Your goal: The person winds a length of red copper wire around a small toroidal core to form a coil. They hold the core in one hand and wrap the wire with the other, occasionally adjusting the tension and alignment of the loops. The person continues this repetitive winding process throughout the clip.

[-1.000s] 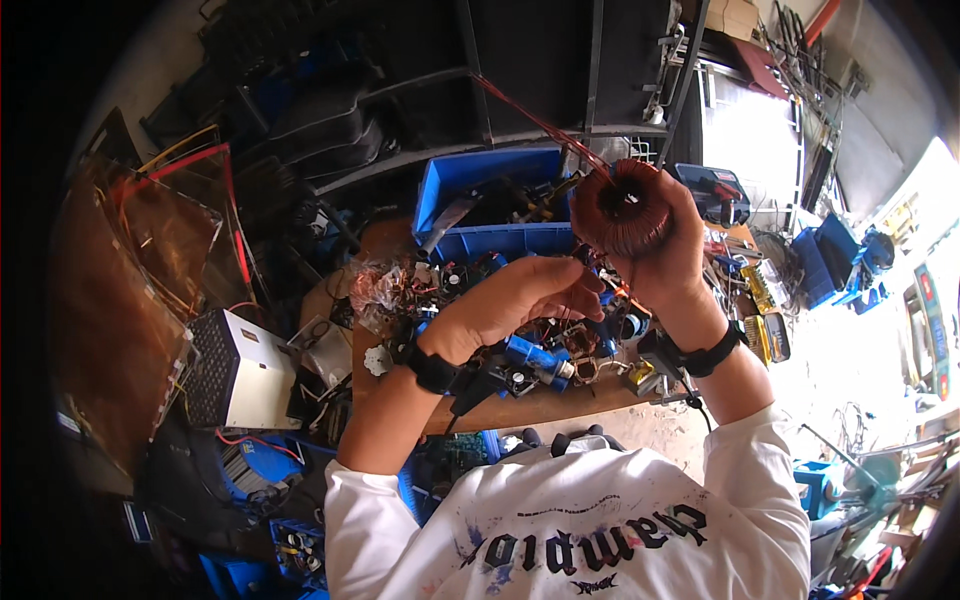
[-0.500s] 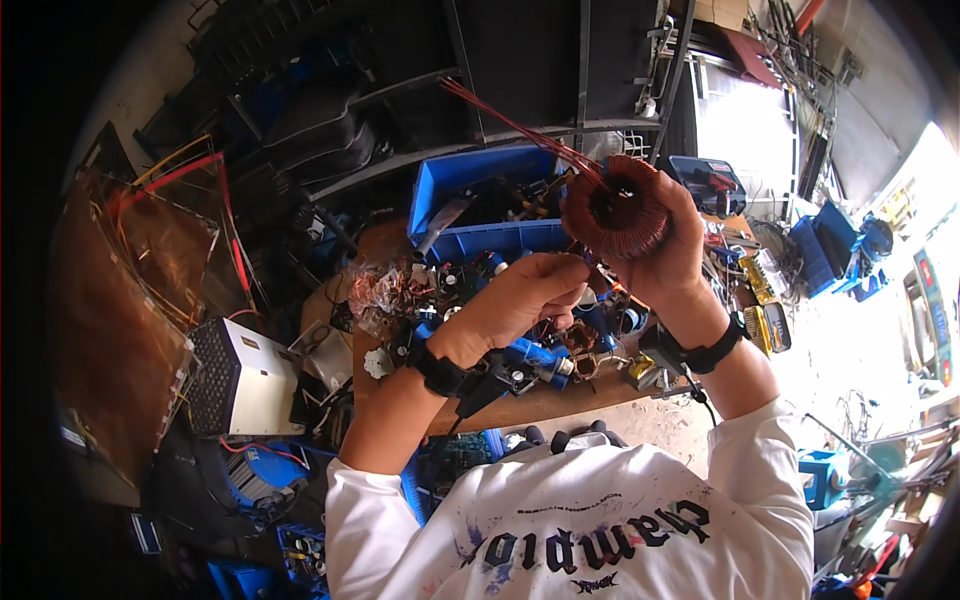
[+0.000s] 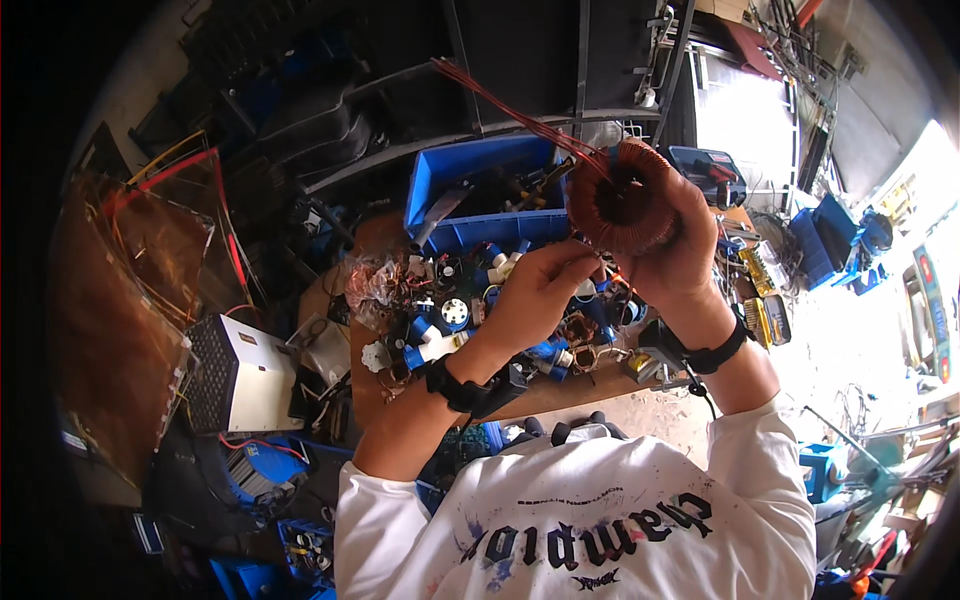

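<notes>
A ring-shaped copper coil (image 3: 640,215) is held up by my right hand (image 3: 680,250), its fingers wrapped round the coil's right side. Long red wires (image 3: 500,100) stick out from the middle of the ring toward the upper left. Just below and left of the coil, my left hand (image 3: 545,290) is closed with thumb and fingertips pinched; what is between them is too small to make out. Beneath both hands, blue-and-white plug fittings (image 3: 430,340), small parts and a bundle in clear plastic (image 3: 375,290) lie on a wooden bench (image 3: 520,405).
A blue bin (image 3: 470,230) with tools stands at the back. A white metal box (image 3: 255,385) and brown sheets (image 3: 130,340) are at the left. Yellow cases (image 3: 762,275), a dark toolbox (image 3: 700,162) and more blue bins (image 3: 830,245) are at the right.
My left hand has moved up and slightly right, closer to the coil, and its fingers have closed into a pinch. The coil has risen slightly in my right hand.
</notes>
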`<state>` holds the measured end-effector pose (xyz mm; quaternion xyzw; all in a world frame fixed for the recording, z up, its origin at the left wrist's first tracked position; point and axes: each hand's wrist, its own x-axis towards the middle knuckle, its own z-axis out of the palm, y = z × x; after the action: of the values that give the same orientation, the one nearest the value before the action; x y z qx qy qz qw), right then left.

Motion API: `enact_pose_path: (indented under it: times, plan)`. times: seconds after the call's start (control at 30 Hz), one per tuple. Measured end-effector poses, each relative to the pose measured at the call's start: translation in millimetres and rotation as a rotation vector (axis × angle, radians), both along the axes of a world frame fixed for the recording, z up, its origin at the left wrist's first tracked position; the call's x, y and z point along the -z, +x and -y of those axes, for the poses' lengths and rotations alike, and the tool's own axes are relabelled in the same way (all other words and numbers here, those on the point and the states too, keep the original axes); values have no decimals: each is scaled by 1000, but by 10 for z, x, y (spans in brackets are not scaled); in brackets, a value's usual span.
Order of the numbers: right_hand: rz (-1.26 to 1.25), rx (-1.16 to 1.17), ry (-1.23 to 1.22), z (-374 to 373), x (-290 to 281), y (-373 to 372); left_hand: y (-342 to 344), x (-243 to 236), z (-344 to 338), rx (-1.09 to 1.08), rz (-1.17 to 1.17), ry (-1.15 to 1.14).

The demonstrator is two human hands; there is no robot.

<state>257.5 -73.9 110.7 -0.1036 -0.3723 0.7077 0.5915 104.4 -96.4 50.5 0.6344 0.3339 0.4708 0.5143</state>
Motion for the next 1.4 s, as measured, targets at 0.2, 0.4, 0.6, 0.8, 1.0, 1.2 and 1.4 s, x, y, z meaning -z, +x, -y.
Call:
enact_pose_path:
  times: [0.2, 0.4, 0.6, 0.8, 1.0, 1.2, 1.4]
  plan:
    - [11, -44, 47, -114, 4, 30, -16, 9, -49, 3, 78, -109]
    - [-54, 31, -20, -221, 12, 87, -84, 160, 113, 128, 318, -460]
    - [-59, 34, -14, -310, 32, 171, -197, 73, 206, 301, 273, -624]
    - [-77, 37, -20, -289, -36, 183, -178, 16, 244, 354, 448, -802]
    - [-29, 49, -75, -293, -39, 205, -132, 130, 275, 272, 282, -569]
    - [-50, 74, -148, -240, -191, 205, -58, 91, 296, 142, -216, -177]
    - [-19, -31, -218, -369, -36, 247, -152, 385, 149, -135, -787, 677]
